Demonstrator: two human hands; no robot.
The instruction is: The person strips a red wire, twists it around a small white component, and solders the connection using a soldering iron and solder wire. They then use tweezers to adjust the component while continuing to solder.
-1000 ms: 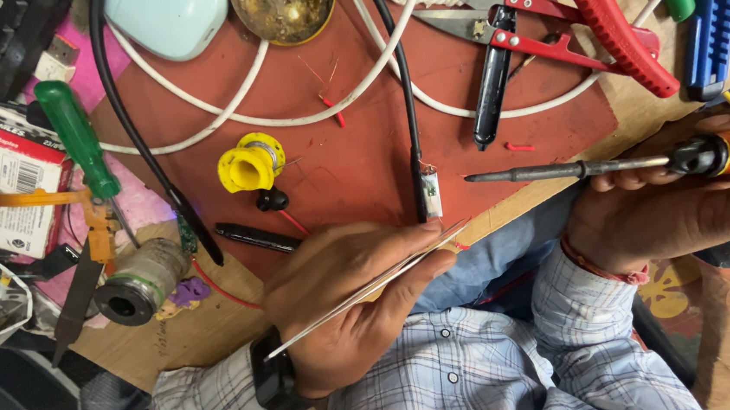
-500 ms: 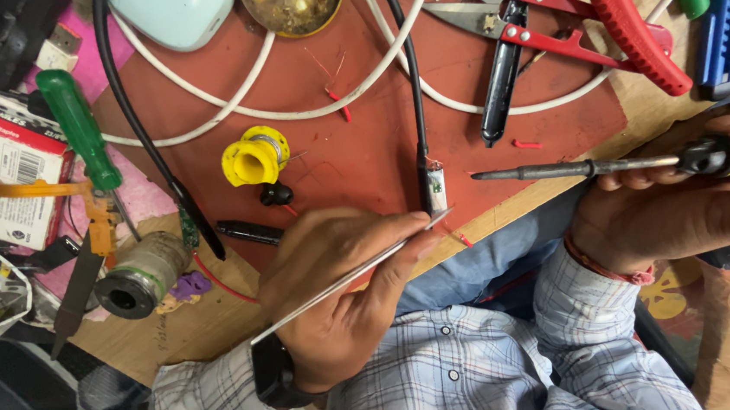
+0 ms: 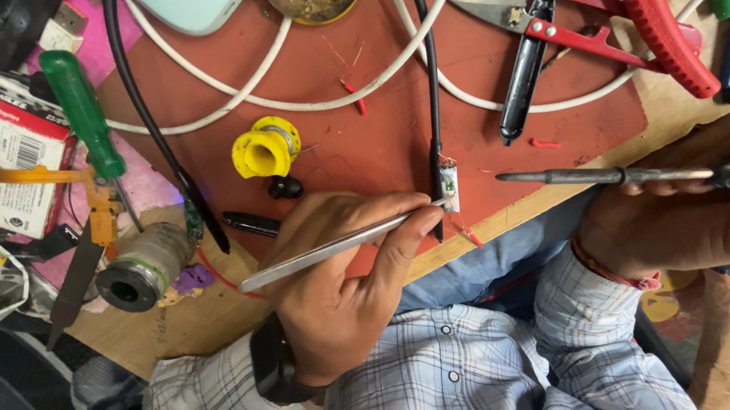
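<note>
Head view: big red-brown rubber mat (image 3: pixel 377 135) on wooden bench. Left hand (image 3: pixel 337 294) pinches long silver metal tweezers (image 3: pixel 334 249); tips have moved up since a moment ago, now touching tiny green circuit board (image 3: pixel 448 185) at black cable's end. Right hand (image 3: pixel 688 223) clenched round dark soldering iron (image 3: pixel 606 176), tip near board.

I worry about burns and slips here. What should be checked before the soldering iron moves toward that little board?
1. Board pinned: ok; the left hand presses slim silver metal tweezers onto the small green circuit board.
2. Iron grip: ok; the right hand holds the black-handled soldering iron level.
3. Iron tip clear of board: ok; a gap shows.
4. Fingers clear of tip: ok.
5. Tip heat: cannot tell.
6. Mat clear: not ok; a red wire scrap lies beside the iron.
</note>
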